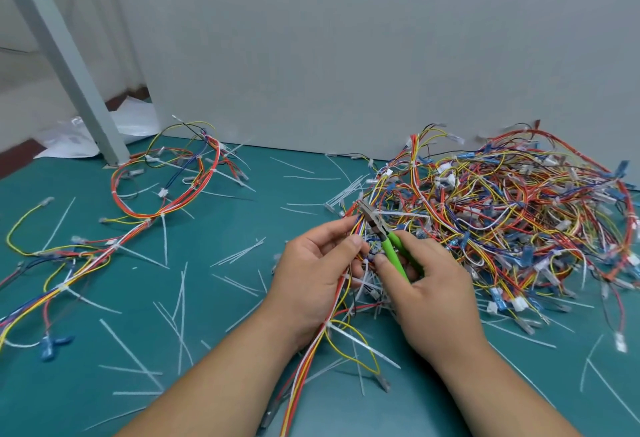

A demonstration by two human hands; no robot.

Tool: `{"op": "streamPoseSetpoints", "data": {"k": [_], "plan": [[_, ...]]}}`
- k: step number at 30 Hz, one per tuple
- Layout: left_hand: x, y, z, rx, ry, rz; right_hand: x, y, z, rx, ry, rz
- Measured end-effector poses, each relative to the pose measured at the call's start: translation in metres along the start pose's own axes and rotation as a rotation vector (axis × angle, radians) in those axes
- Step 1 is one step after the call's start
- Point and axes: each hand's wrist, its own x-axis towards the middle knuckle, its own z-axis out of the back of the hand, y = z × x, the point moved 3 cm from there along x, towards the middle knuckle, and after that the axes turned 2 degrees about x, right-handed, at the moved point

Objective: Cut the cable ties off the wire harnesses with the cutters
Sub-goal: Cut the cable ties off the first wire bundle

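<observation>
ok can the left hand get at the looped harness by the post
Probably not yet: the left hand grips another harness and must let go first. Towards the looped harness only cut ties lie on the mat.

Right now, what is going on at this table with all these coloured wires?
A person is cutting cable ties off wire harnesses. The left hand holds a bundle of red, yellow and white wires; the right hand holds green-handled metal cutters, tip at that bundle. A big tangled pile of harnesses lies to the right, looped harnesses to the left, and loose white cable ties lie scattered over the teal table.
</observation>
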Motion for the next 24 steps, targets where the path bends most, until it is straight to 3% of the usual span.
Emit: {"op": "streamPoseSetpoints", "data": {"k": [24], "plan": [[0.001,0.0007,0.0018,-0.001,-0.017,-0.008,-0.0008,0.0042,-0.0043,0.013,-0.045,0.013]]}}
